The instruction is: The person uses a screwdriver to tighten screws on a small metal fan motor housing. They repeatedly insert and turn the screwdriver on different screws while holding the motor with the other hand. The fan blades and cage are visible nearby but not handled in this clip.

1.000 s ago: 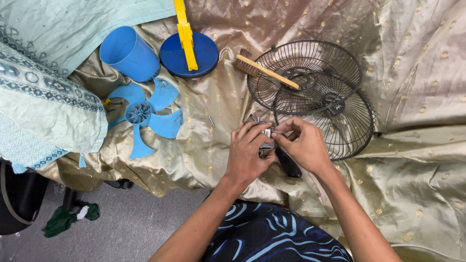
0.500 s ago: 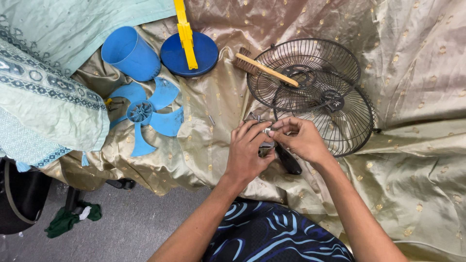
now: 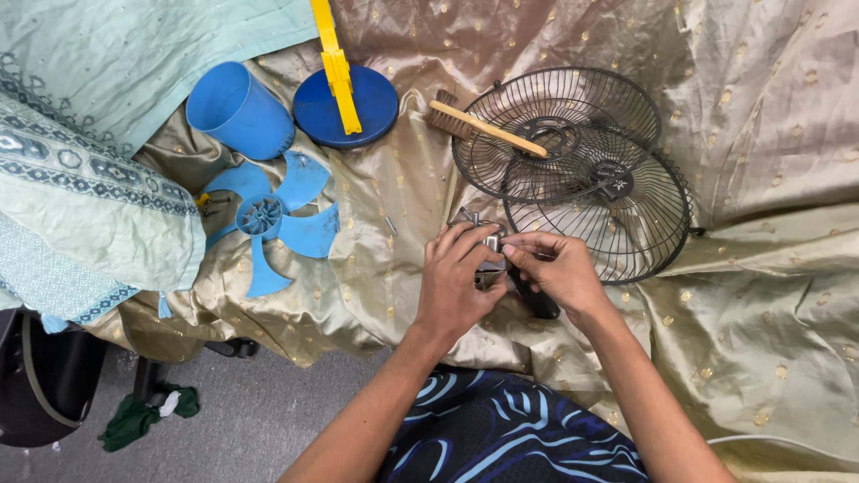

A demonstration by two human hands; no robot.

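A small metal part (image 3: pixel 488 255) sits between the two hands near the middle of the gold cloth (image 3: pixel 769 295), mostly hidden by fingers. The left hand (image 3: pixel 456 282) curls over it from the left, and the right hand (image 3: pixel 559 268) pinches it from the right, both closed on it, fingertips meeting. A dark handle (image 3: pixel 537 302) pokes out beneath the right hand. Just beyond, to the right, two black wire fan guards (image 3: pixel 626 224) overlap, with a wooden brush (image 3: pixel 479 125) resting across the far one. To the left lie a blue fan blade (image 3: pixel 268 224), a blue cup (image 3: pixel 237 109) on its side and a blue round base (image 3: pixel 344 107) with a yellow post (image 3: pixel 335 63).
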